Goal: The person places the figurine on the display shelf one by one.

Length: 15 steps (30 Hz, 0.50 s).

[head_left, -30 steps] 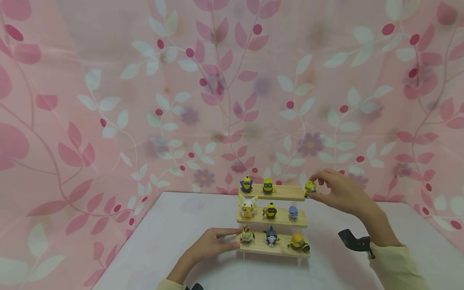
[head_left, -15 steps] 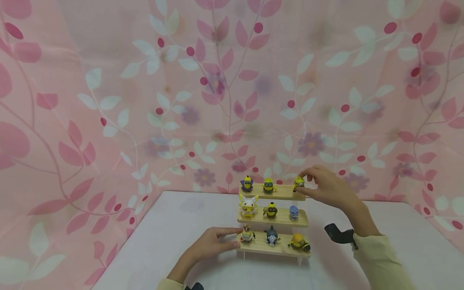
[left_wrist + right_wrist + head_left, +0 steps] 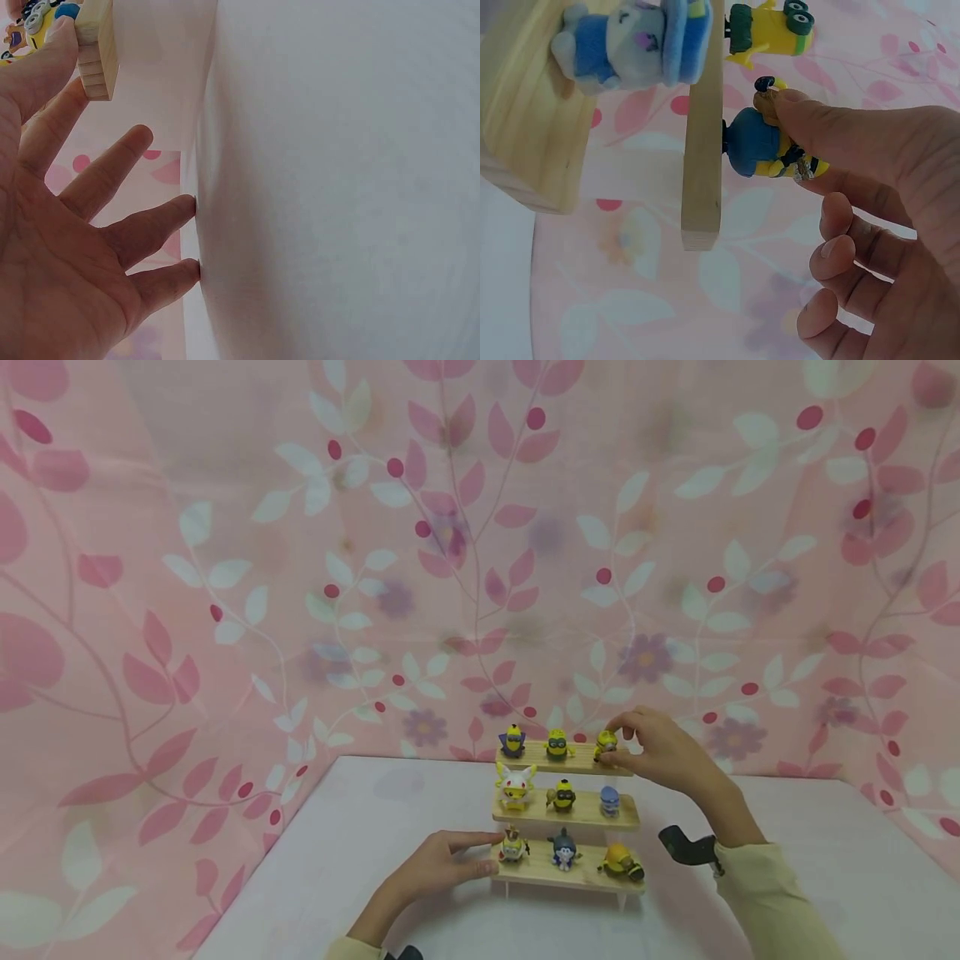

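Observation:
A three-tier wooden display stand [image 3: 566,878] bears small toy figurines on every step. At the left end of its lowest board, my left hand [image 3: 442,868] holds the board between thumb and index finger, as the left wrist view shows, with the other fingers spread and two fingertips at the white tabletop. Thumb and index finger of my right hand [image 3: 663,752] pinch a yellow minion figurine [image 3: 604,745] in blue overalls at the right end of the top board. In the right wrist view that minion figurine [image 3: 751,142] is upright, its feet right at the board.
Two more minion figurines, one caped [image 3: 513,742] and one in green [image 3: 557,745], stand on the top board. A white-hooded figure [image 3: 515,789] and a blue figure [image 3: 610,802] are on the middle board. Behind hangs a pink floral cloth [image 3: 300,568] beyond the white table [image 3: 315,827].
My right hand has moved left with the minion figurine, from beyond the top board's right end to over that board. My left hand stays at the lowest board.

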Tool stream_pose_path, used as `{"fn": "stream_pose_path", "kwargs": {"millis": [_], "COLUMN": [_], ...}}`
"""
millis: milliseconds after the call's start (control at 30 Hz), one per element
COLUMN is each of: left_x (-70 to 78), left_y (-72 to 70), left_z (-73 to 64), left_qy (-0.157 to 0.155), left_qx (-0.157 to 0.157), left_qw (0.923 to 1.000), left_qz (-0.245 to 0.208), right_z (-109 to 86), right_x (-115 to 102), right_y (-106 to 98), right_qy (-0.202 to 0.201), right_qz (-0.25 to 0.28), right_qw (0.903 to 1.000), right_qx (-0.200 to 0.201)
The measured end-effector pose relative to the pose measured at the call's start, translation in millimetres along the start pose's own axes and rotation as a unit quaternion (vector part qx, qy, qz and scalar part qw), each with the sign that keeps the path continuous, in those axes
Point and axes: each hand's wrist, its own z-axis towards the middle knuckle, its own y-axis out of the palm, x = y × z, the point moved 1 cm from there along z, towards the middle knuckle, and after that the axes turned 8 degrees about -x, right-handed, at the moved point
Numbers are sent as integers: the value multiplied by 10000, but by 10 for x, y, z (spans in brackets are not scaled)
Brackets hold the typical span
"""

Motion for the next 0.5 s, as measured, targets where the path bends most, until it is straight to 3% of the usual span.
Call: {"fn": "stream_pose_path", "kwargs": {"millis": [500], "left_x": [3], "left_y": [0], "left_z": [4], "left_qy": [59], "left_qx": [-19], "left_qw": [10000], "left_qz": [20], "right_z": [1], "right_x": [-80], "right_y": [-1], "right_qy": [137], "right_qz": [-6], "right_qw": [9998], "right_qx": [-123]}}
